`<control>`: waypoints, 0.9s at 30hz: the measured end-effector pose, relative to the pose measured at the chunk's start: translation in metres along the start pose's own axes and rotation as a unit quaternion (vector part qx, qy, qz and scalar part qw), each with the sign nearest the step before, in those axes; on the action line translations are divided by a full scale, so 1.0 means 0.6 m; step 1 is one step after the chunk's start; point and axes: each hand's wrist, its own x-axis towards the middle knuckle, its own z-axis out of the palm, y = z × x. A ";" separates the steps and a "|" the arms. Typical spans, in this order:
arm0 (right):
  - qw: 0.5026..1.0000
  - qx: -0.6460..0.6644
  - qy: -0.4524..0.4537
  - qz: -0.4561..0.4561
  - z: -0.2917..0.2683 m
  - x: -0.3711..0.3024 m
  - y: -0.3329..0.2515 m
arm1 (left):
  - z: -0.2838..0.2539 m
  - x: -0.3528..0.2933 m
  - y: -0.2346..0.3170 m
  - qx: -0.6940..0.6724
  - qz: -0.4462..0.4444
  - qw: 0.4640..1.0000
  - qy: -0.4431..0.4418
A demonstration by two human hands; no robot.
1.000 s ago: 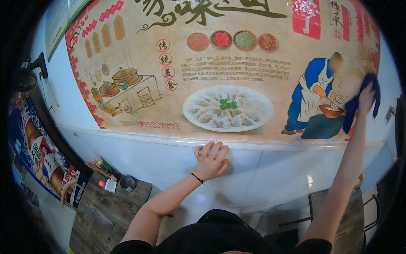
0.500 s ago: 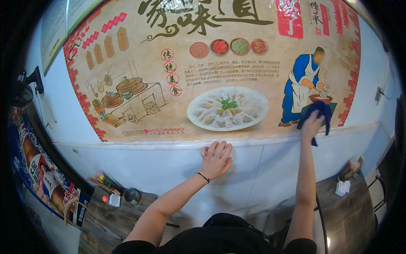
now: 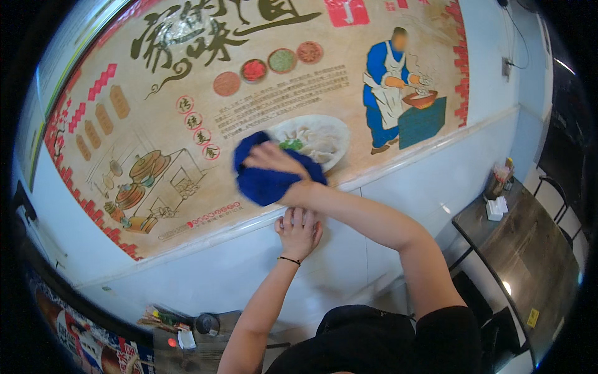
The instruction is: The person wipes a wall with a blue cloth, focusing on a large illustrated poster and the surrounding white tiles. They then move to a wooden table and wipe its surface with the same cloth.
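Note:
My right hand (image 3: 278,163) presses a dark blue cloth (image 3: 265,190) flat against a large tan wall poster (image 3: 180,224). The cloth covers the left part of the printed plate of dumplings (image 3: 333,134). Below it, my left hand (image 3: 299,234), with a thin dark band at the wrist, rests its bent, slightly parted fingers on the narrow white ledge (image 3: 227,234) under the poster. It holds nothing. My right forearm reaches across above the left hand.
At right stands a wooden table (image 3: 498,246) with a white napkin holder (image 3: 496,209) and a utensil holder (image 3: 496,184). Another table (image 3: 230,336) at lower left carries a dark cup (image 3: 207,324) and a white napkin holder (image 3: 186,339). Black chairs (image 3: 498,330) stand by the right table.
My right hand has swept the cloth left, from the printed cook to the dumpling plate. The left hand stays on the ledge. The view has turned and shifted to the right.

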 end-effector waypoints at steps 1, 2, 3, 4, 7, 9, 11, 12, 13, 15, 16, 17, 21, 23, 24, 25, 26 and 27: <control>0.985 0.105 0.081 -0.111 0.013 -0.009 -0.007 | 0.005 -0.002 0.000 -0.005 -0.002 1.000 0.003; 0.956 0.212 0.037 -0.200 -0.010 0.002 -0.013 | 0.010 -0.006 0.001 0.010 -0.003 1.000 -0.003; 0.973 0.110 0.028 -0.201 0.029 0.019 -0.028 | 0.012 -0.005 0.001 0.004 -0.001 1.000 0.002; 0.960 -0.046 0.039 -0.274 0.044 0.038 -0.051 | 0.010 -0.005 0.001 0.004 0.000 1.000 0.003; 0.916 -0.176 0.047 -0.358 0.066 0.076 -0.083 | 0.013 -0.017 -0.006 -0.020 0.003 1.000 -0.016; 0.915 -0.134 0.062 -0.375 0.078 0.102 -0.083 | 0.017 -0.017 -0.003 -0.029 0.001 1.000 -0.013; 0.911 -0.150 0.047 -0.381 0.059 0.124 -0.093 | 0.018 -0.012 0.004 -0.025 -0.003 1.000 0.005; 0.905 -0.158 0.073 -0.389 0.066 0.137 -0.092 | 0.011 -0.008 0.004 -0.015 -0.012 1.000 0.022; 0.909 -0.140 0.081 -0.385 0.058 0.147 -0.093 | 0.005 -0.002 0.007 -0.007 -0.016 1.000 0.023; 0.892 -0.166 0.120 -0.404 0.043 0.178 -0.091 | -0.004 0.005 0.009 0.011 -0.023 0.999 0.023; 0.893 -0.165 0.126 -0.400 0.031 0.195 -0.087 | -0.004 0.006 0.010 0.021 -0.027 0.999 0.014; 0.894 -0.162 0.133 -0.396 0.017 0.215 -0.084 | -0.003 0.005 0.009 0.022 -0.025 0.999 0.023; 0.885 -0.260 0.144 -0.358 -0.108 0.313 -0.034 | 0.000 0.007 0.013 0.011 -0.030 0.998 0.049; 0.887 -0.210 0.213 -0.351 -0.169 0.347 0.002 | 0.003 0.006 0.015 0.010 -0.036 0.998 0.051; 0.894 -0.250 0.204 -0.310 -0.201 0.361 -0.015 | -0.001 -0.002 0.006 0.021 -0.043 0.998 0.047; 0.896 -0.297 0.196 -0.265 -0.233 0.369 -0.024 | -0.005 -0.006 0.001 0.028 -0.043 0.998 0.045; 0.882 -0.312 0.226 -0.272 -0.259 0.368 -0.005 | 0.000 0.002 0.008 0.014 -0.036 0.998 0.049; 0.866 -0.326 0.256 -0.280 -0.285 0.375 0.019 | 0.006 0.009 0.016 0.001 -0.029 0.998 0.052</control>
